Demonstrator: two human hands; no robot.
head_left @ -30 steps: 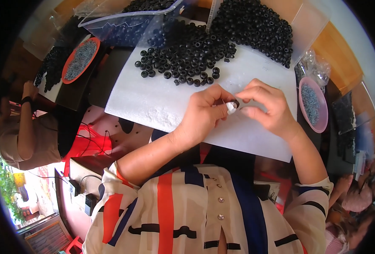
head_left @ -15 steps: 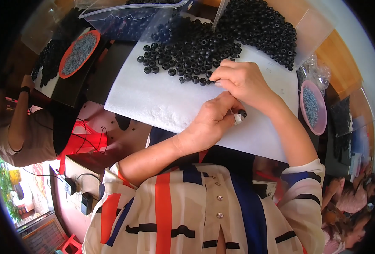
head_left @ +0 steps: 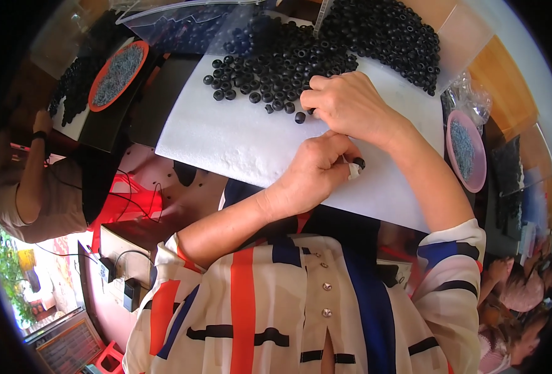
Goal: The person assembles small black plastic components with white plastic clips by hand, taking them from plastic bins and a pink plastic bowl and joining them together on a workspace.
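My left hand (head_left: 316, 168) is closed above the white board (head_left: 226, 146), its thumb and forefinger pinching a small black ring-shaped part (head_left: 359, 163). A white wrap or scrap (head_left: 354, 172) shows at the thumb tip. Just beyond it, my right hand (head_left: 344, 103) reaches to the near edge of a heap of round black parts (head_left: 276, 78), which have holes in them. Its fingers are curled down among the parts, and what they hold, if anything, is hidden. A single black part (head_left: 300, 117) lies apart, close to the right fingertips.
Clear plastic bins (head_left: 182, 28) with more black parts stand behind the heap. A pink bowl (head_left: 450, 149) of small grey pieces sits right of the board; an orange bowl (head_left: 92, 100) of similar pieces stands far left. A person (head_left: 36, 187) works at left.
My right hand has shifted slightly away from me and left, deeper along the heap's edge. One black part now lies separate near its fingertips. The left hand keeps its pinch.
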